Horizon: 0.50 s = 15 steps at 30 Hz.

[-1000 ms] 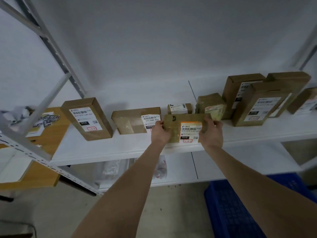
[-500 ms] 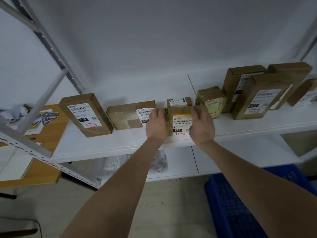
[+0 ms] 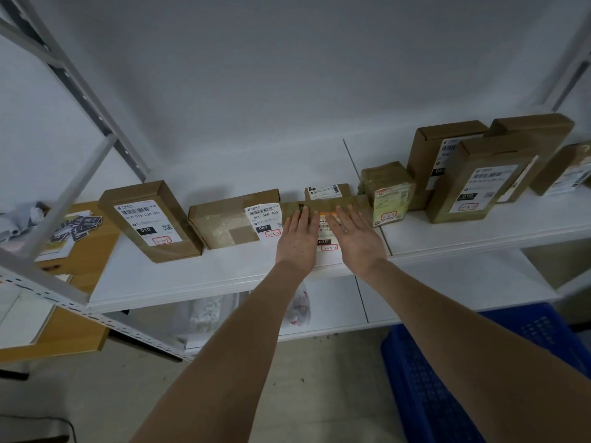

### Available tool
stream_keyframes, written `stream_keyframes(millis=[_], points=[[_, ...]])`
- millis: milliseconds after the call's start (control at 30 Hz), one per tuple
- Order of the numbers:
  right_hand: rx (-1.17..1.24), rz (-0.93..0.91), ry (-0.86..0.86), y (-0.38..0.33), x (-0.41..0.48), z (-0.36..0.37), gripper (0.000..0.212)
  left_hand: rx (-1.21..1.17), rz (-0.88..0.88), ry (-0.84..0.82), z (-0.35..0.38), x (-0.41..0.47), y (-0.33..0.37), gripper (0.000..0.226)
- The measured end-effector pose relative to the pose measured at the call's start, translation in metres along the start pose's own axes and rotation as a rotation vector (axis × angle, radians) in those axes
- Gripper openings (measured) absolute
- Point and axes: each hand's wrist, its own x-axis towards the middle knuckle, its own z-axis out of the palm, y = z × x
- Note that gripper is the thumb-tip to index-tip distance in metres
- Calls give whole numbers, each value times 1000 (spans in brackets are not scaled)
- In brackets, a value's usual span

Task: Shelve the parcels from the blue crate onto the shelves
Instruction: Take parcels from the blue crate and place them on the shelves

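Parcel (image 3: 326, 239) now sits on the shelf (image 3: 192, 276), just right of the 060 box (image 3: 236, 219). 1 s ago both hands gripped its ends. Now left hand (image 3: 299, 238) and right hand (image 3: 358, 241) lie flat, fingers straight, pressing its front. Placement looks nearly done. Blue crate (image 3: 447, 378) next.

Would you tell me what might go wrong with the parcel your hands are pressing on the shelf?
The left hand and right hand press flat on the orange-labelled parcel: pushed further, it may hide the small box behind it. It sits close to the taped parcel and might knock it.
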Motion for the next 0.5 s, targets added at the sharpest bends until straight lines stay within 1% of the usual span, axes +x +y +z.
stream_keyframes(millis=[167, 500], points=[[25, 4, -27, 2, 13, -2, 73, 4, -7, -27, -5, 11, -5, 70], [95, -2, -36, 8, 37, -2, 76, -1, -16, -89, -10, 33, -14, 79]])
